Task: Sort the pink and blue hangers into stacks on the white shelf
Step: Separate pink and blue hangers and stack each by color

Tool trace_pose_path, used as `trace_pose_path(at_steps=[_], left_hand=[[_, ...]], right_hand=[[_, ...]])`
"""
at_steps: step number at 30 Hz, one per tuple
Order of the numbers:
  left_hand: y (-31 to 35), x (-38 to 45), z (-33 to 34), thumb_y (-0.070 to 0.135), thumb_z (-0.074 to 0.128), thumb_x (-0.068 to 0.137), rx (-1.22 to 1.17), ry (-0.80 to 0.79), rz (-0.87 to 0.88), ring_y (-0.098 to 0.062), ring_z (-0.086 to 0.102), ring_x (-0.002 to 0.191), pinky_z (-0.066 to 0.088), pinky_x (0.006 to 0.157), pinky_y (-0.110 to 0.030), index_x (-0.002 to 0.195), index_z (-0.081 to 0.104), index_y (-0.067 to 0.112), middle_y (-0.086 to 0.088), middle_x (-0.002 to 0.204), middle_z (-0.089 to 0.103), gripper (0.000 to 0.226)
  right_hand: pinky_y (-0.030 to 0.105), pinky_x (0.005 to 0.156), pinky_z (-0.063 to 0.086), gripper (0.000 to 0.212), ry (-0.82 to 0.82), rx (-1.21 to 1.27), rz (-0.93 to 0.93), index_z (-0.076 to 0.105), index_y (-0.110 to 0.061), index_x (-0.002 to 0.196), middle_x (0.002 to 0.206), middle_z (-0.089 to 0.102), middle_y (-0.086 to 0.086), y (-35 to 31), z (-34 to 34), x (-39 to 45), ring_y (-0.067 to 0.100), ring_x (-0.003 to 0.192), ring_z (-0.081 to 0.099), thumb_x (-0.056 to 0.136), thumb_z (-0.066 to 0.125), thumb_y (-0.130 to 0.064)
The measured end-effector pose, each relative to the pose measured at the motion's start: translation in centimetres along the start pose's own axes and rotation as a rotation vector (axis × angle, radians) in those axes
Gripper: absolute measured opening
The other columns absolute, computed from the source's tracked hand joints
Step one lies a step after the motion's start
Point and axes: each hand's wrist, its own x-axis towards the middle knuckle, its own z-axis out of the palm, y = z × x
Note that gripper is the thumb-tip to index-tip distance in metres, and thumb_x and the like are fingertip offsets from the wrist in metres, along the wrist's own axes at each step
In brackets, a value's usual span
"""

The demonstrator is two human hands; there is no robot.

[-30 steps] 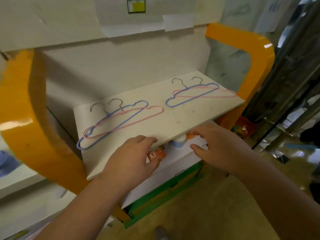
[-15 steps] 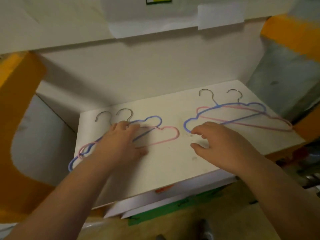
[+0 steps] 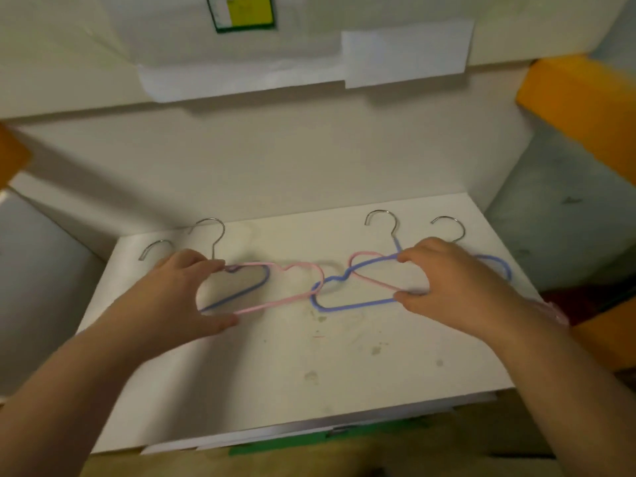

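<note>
Two pairs of thin wire hangers with metal hooks lie on the white shelf (image 3: 309, 373). My left hand (image 3: 172, 301) pinches the left pink hanger (image 3: 292, 266) between fingers and thumb, and a blue hanger (image 3: 256, 289) lies under it. My right hand (image 3: 457, 287) pinches the right blue hanger (image 3: 351, 306) at its upper and lower bars. The right pink hanger (image 3: 361, 258) crosses it there. The left pink hanger's tip overlaps the right blue hanger's left end mid-shelf. Both hands cover the hangers' middle parts.
A white back wall rises behind the shelf, with taped paper sheets and a green-yellow label (image 3: 244, 12) above. Orange frame posts (image 3: 578, 108) flank the shelf on both sides. A green edge (image 3: 309, 442) shows below the shelf's front.
Both hands moved up from the shelf's front edge onto the hangers and took hold of them. The left pink and right blue hangers have shifted toward the middle and now overlap.
</note>
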Motion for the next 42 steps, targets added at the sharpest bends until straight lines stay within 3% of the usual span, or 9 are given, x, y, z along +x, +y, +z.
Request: trace_pose_path(at_steps=[5,7,11,15,20,28,33,36,42], left_hand=[[5.7,-0.3,0.4,0.083,0.054,0.055,-0.086,0.091,-0.063,-0.018,0.05,0.111,0.045,0.094,-0.033,0.132,0.052,0.033,0.008,0.118,0.051,0.091],[7.3,-0.7,0.5,0.078,0.064,0.057,-0.096,0.115,-0.072,-0.017,0.05,0.11,0.045,0.091,-0.032,0.132,0.052,0.032,0.008,0.118,0.05,0.089],[8.9,-1.8,0.6,0.069,0.072,0.062,-0.074,0.108,-0.124,-0.013,0.047,0.109,0.036,0.087,-0.023,0.136,0.048,0.033,0.009,0.12,0.048,0.086],[9.2,-3.7,0.8,0.072,0.069,0.061,-0.059,0.159,-0.211,-0.018,0.048,0.115,0.041,0.096,-0.032,0.136,0.05,0.027,0.006,0.123,0.05,0.089],[9.5,-7.0,-0.3,0.071,0.069,0.061,-0.022,0.241,-0.343,-0.022,0.05,0.116,0.044,0.094,-0.038,0.134,0.052,0.024,0.001,0.123,0.053,0.088],[8.7,-17.2,-2.8,0.073,0.062,0.064,-0.021,0.329,-0.433,-0.016,0.042,0.121,0.042,0.1,-0.035,0.142,0.044,0.026,0.008,0.13,0.046,0.093],[6.1,-26.4,-2.7,0.074,0.062,0.064,-0.061,0.359,-0.475,-0.008,0.036,0.124,0.04,0.101,-0.029,0.144,0.037,0.033,0.015,0.134,0.037,0.093],[3.8,-33.3,-2.6,0.075,0.061,0.062,-0.082,0.396,-0.495,-0.008,0.041,0.118,0.043,0.097,-0.03,0.14,0.045,0.031,0.014,0.127,0.043,0.091],[-2.5,-46.0,-1.4,0.073,0.07,0.061,-0.063,0.469,-0.656,-0.013,0.048,0.11,0.043,0.092,-0.029,0.132,0.054,0.026,0.01,0.117,0.048,0.086]], right_hand=[[0.03,0.101,0.037,0.09,-0.16,-0.104,-0.131,0.038,-0.034,0.143,0.13,0.041,-0.013,3.6,-1.2,2.9,0.013,0.124,0.039,0.065,0.074,-0.062],[0.033,0.103,0.038,0.096,-0.242,-0.121,-0.183,0.032,-0.035,0.147,0.131,0.037,-0.013,3.7,-1.0,3.8,0.012,0.126,0.035,0.064,0.072,-0.065],[0.034,0.099,0.041,0.091,-0.246,-0.16,-0.25,0.038,-0.034,0.144,0.124,0.041,-0.011,3.6,-0.9,4.5,0.012,0.122,0.037,0.065,0.071,-0.064],[0.029,0.091,0.042,0.084,-0.196,-0.151,-0.283,0.041,-0.036,0.136,0.121,0.041,-0.013,3.3,-1.2,4.2,0.01,0.116,0.038,0.062,0.07,-0.063],[0.028,0.083,0.041,0.076,-0.027,-0.106,-0.335,0.045,-0.034,0.123,0.107,0.038,-0.014,1.4,-0.3,2.0,0.01,0.105,0.039,0.056,0.068,-0.064],[0.024,0.078,0.037,0.068,-0.01,-0.073,-0.507,0.047,-0.035,0.116,0.105,0.04,-0.017,-7.9,1.1,-1.5,0.008,0.101,0.04,0.057,0.067,-0.062],[0.025,0.087,0.04,0.083,-0.011,-0.091,-0.586,0.046,-0.031,0.128,0.113,0.042,-0.018,-14.8,1.5,-6.0,0.005,0.11,0.039,0.056,0.068,-0.067],[0.024,0.086,0.04,0.092,-0.049,-0.098,-0.622,0.046,-0.031,0.128,0.11,0.039,-0.019,-19.8,2.4,-10.0,0.002,0.105,0.036,0.05,0.06,-0.078],[0.022,0.079,0.043,0.072,-0.132,-0.134,-0.771,0.043,-0.039,0.119,0.104,0.038,-0.02,-30.0,5.9,-16.8,0.001,0.098,0.037,0.057,0.065,-0.068]])
